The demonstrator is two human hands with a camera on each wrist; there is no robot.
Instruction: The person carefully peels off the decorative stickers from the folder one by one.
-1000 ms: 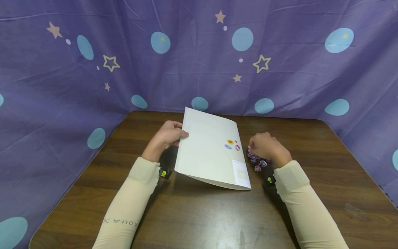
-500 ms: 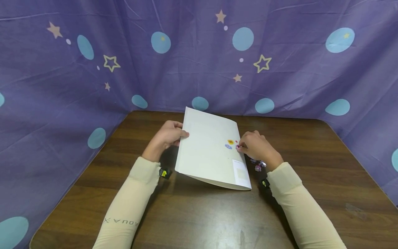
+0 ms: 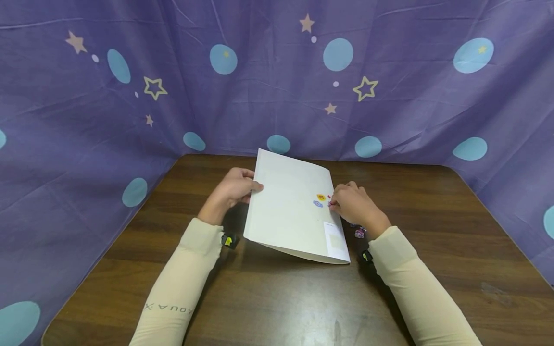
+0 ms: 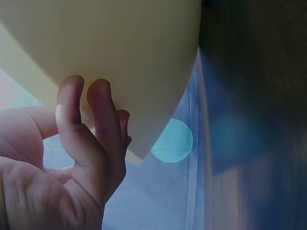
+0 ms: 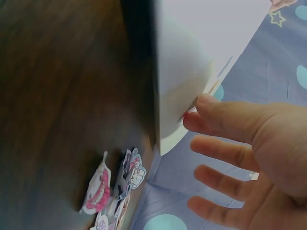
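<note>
A white folder stands tilted above the table, its lower edge bowed. My left hand grips its left edge, thumb on the front; in the left wrist view the fingers curl behind it. Near the right edge sit a yellow flower sticker, a blue sticker and a small red one. My right hand is at that edge, thumb and index finger pinching a small pink sticker at the folder's surface. The other fingers are spread, as the right wrist view shows.
Several loose cartoon stickers lie on the brown wooden table beneath my right hand, partly hidden by it. A white label marks the folder's lower right corner. Behind the table hangs a purple curtain with stars and dots.
My right hand has moved left from the loose stickers to the folder's right edge, onto the pink sticker. The left hand and the folder have stayed in place.
</note>
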